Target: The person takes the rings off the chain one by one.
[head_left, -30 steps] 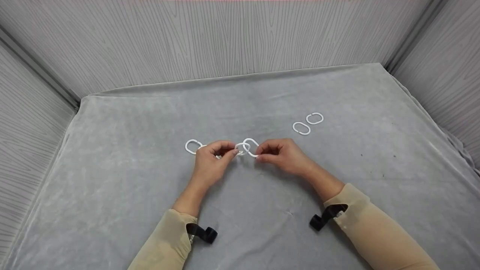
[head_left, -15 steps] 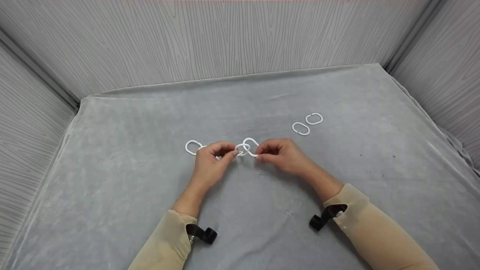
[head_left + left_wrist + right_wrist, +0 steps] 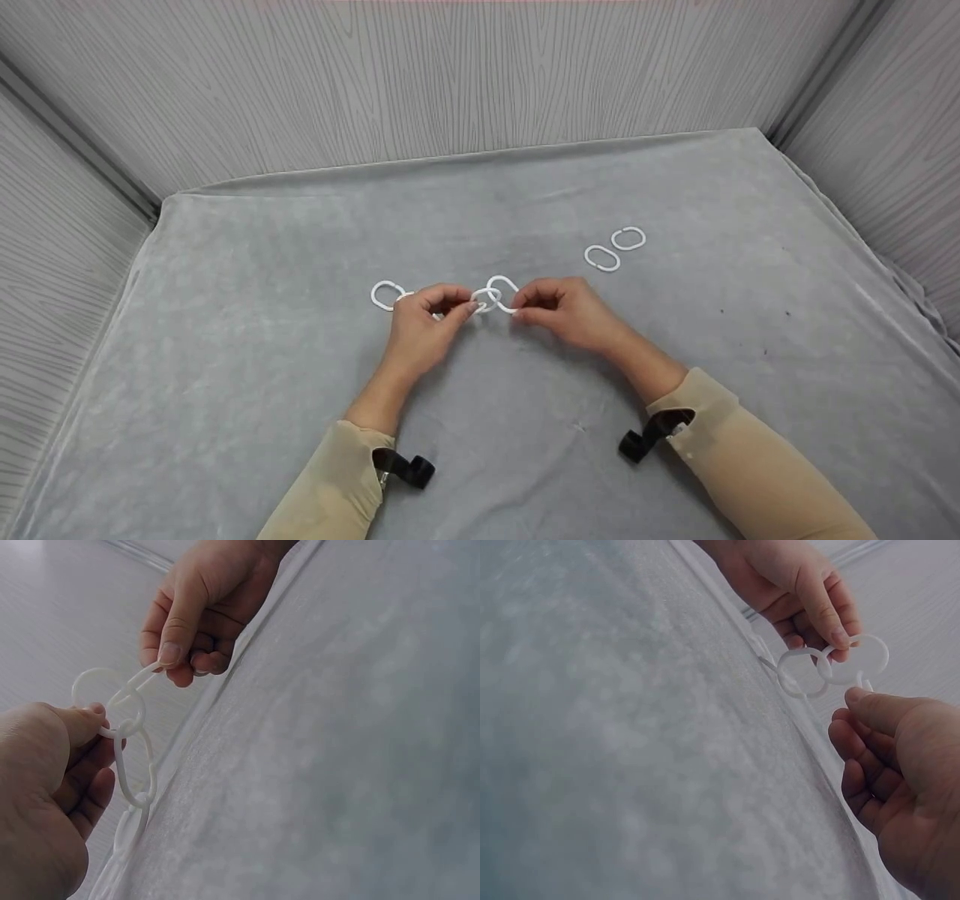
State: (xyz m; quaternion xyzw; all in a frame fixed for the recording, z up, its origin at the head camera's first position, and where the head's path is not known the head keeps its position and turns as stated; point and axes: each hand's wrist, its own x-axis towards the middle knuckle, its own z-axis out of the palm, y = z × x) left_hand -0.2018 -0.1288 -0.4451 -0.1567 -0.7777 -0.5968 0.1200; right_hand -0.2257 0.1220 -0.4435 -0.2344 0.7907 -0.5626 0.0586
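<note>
My left hand point(image 3: 424, 334) pinches a white oval plastic ring point(image 3: 486, 289) between thumb and fingers, above the cloth. Through it passes a second white ring point(image 3: 504, 278), gripped at its right end by the thumb and fingertips of my right hand point(image 3: 574, 311). In the left wrist view, another ring point(image 3: 120, 765) hangs linked below the left-held one, with more rings point(image 3: 135, 829) trailing down to the cloth. My left hand hides part of this chain in the head view; its far ring point(image 3: 373, 294) lies left of that hand.
Two loose white rings, a nearer one point(image 3: 587, 256) and a farther one point(image 3: 643, 240), lie to the right beyond my right hand. Grey cloth point(image 3: 525, 450) covers the table. Wood-patterned panels point(image 3: 450, 82) stand behind and at both sides.
</note>
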